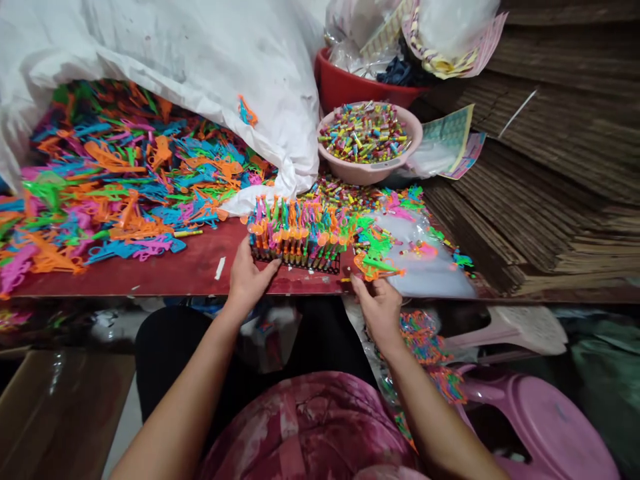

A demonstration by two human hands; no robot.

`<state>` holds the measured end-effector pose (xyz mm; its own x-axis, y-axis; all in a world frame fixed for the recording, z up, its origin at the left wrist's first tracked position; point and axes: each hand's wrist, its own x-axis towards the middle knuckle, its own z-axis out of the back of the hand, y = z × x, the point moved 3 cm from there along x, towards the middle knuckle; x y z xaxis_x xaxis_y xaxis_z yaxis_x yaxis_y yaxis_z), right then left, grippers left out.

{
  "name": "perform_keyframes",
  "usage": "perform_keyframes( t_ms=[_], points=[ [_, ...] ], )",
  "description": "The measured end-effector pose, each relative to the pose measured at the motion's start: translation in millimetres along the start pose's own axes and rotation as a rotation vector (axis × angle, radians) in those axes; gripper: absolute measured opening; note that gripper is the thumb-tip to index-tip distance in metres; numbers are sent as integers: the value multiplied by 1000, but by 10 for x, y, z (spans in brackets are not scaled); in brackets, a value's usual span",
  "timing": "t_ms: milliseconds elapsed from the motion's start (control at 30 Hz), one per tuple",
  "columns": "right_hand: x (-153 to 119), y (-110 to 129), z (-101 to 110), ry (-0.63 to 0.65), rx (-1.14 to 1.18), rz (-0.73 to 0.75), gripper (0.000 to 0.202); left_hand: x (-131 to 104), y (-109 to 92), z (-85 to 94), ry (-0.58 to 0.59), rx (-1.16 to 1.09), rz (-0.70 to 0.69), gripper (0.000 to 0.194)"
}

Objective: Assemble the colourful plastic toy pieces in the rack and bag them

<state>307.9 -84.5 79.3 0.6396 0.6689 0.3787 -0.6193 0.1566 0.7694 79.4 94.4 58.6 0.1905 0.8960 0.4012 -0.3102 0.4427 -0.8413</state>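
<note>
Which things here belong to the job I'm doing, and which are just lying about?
Seemingly in the job:
black rack of upright plastic pieces, left hand at its end
orange and green pieces at the right hand
loose plastic pile
pink bowl of small sticks

Probably just lying about:
red tub
stacked cardboard
pink stool

both arms are reaching forward, left hand spreading its thumb wide from the fingers, right hand pinching, fingers curling in, palms facing inward.
</note>
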Motion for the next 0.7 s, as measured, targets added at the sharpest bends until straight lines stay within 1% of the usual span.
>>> perform_keyframes(
  t_ms=[100,200,367,500,700],
  points=[
    [21,10,-20,-18,-66,46,40,-141,-49,35,-14,30,52,67],
    [76,43,-48,-34,-114,77,43,-219,-64,41,-22,32,83,66],
    [149,23,-160,-43,-147,140,46,-233,-69,34,-31,49,87,68],
    [158,15,-254,-41,-145,223,43,-230,-80,39,-17,79,98,68],
    [175,103,-259,-14,-269,315,42,-235,-51,30,-16,88,99,72]
  ],
)
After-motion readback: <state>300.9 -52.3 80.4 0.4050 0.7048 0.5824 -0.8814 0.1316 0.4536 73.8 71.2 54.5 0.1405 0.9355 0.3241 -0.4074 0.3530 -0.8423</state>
